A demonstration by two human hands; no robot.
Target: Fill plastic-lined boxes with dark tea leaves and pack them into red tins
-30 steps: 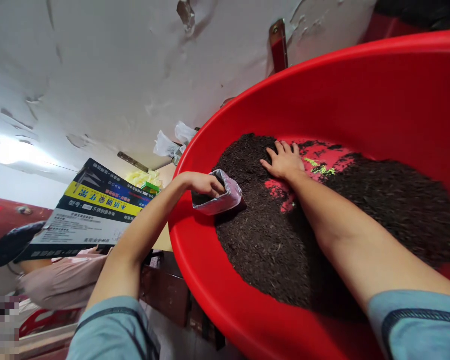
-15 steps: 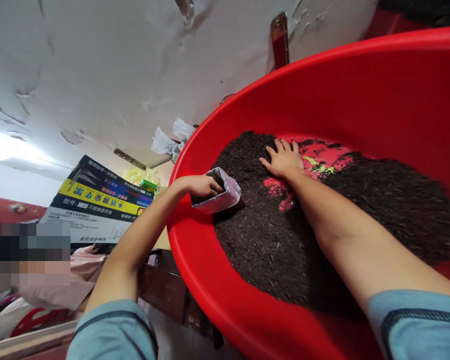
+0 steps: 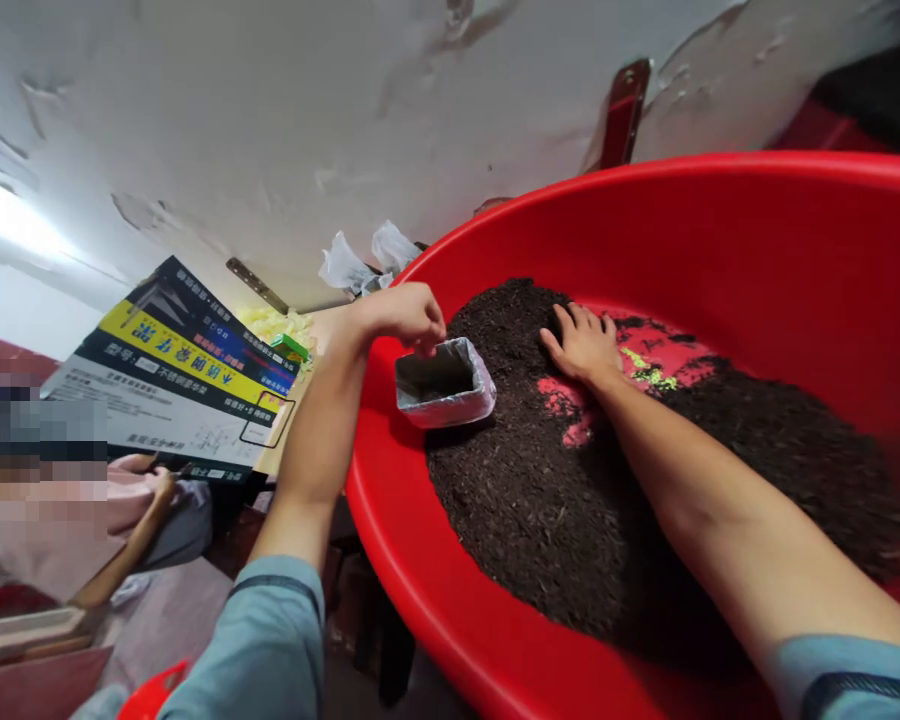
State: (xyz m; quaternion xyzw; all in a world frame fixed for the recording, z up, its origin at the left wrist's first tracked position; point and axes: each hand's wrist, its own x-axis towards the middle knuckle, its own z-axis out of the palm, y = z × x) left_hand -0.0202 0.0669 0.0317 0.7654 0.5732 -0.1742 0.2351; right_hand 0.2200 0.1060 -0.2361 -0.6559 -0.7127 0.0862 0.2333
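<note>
Foil-sided box (image 3: 450, 408) sits inside the red tub (image 3: 720, 230) by its left rim, at the edge of the dark shreds (image 3: 525, 530). Left hand (image 3: 414, 318) right above the box mouth, fingers curled; can't tell if pinching anything. Right hand (image 3: 586, 345) spread palm-down on shreds, right of box.

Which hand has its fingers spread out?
The right hand, on the dark flakes in the red tub; the left hand is curled by the silvery bag.
</note>
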